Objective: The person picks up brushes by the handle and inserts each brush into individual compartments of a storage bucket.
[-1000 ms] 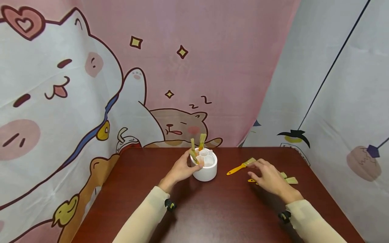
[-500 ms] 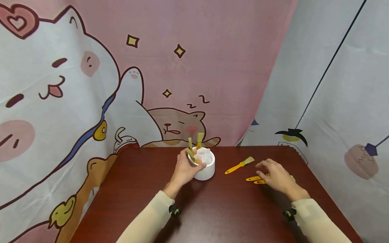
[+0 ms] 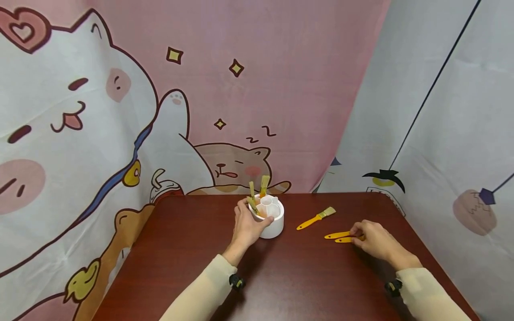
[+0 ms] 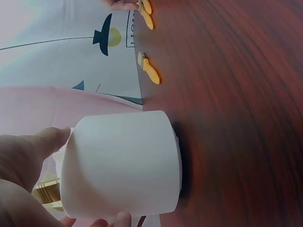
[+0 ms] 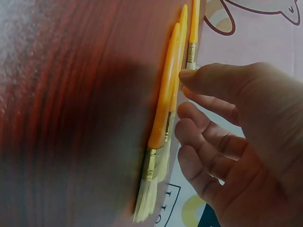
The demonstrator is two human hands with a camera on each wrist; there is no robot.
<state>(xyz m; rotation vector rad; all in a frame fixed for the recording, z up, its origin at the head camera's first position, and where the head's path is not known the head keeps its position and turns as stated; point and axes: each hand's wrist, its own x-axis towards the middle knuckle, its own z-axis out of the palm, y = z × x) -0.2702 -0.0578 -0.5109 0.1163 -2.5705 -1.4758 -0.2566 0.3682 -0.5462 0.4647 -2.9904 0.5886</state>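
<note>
In the head view, my left hand grips a white round brush holder standing on the table, thumb on the near rim and fingers round the left side. Several paintbrushes, including one with pale bristles, stand in it bristles up. My right hand is low at two yellow-handled paintbrushes lying side by side. In the right wrist view the thumb and fingertips are right at the handles; I cannot tell whether they pinch one. The bristles of the nearer brush show there.
Another yellow paintbrush lies between the holder and the right hand. The dark red-brown table ends at a pink and white cartoon-printed cloth. The holder's round compartments face up.
My right hand has moved right and down, away from the single brush to the pair of brushes, its fingers drawing closer together. My left hand stays on the holder.
</note>
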